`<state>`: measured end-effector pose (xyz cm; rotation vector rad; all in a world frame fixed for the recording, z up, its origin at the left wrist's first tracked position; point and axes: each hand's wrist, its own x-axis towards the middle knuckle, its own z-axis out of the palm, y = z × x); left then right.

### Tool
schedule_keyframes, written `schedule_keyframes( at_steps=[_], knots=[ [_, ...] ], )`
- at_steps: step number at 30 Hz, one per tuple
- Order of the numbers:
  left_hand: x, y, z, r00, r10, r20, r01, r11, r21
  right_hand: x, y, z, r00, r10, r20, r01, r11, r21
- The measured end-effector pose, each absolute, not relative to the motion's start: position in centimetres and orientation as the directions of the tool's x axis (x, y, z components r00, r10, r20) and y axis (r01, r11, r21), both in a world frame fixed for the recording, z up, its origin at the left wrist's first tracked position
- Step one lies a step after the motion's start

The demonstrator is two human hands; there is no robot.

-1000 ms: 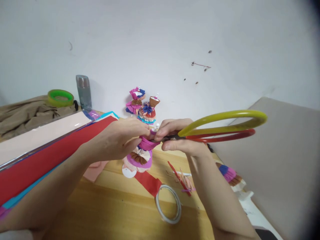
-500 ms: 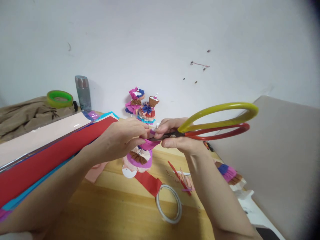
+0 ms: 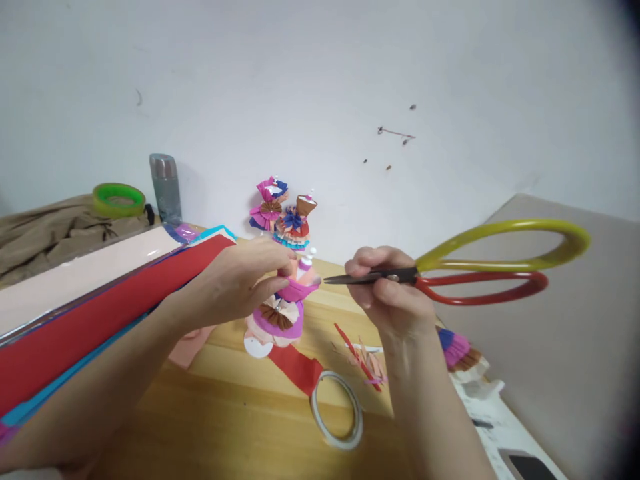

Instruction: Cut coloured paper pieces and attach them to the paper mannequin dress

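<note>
Above the bench (image 3: 210, 413), the left hand (image 3: 260, 270) is pinching a paper doll (image 3: 296, 321) by its collar (image 3: 299, 289), the right hand (image 3: 390, 293) is clamping scissors (image 3: 409, 274), and the doll is probably handling light and crushable, best held at its neck (image 3: 305, 264).

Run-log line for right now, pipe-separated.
left hand: pinching paper-dress figure at pink collar | right hand: holding scissors beside figure | table: red strip, tape roll
</note>
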<state>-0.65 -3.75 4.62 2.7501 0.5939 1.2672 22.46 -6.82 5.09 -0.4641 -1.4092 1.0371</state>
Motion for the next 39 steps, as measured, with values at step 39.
schedule_keyframes(
  at_steps=[39],
  knots=[
    [3.3,-9.7,2.4,0.541,0.72,0.435,0.157,-0.595,0.789,21.1,-10.5,3.0,-0.096,0.914,0.395,-0.405,0.327,-0.854]
  ],
)
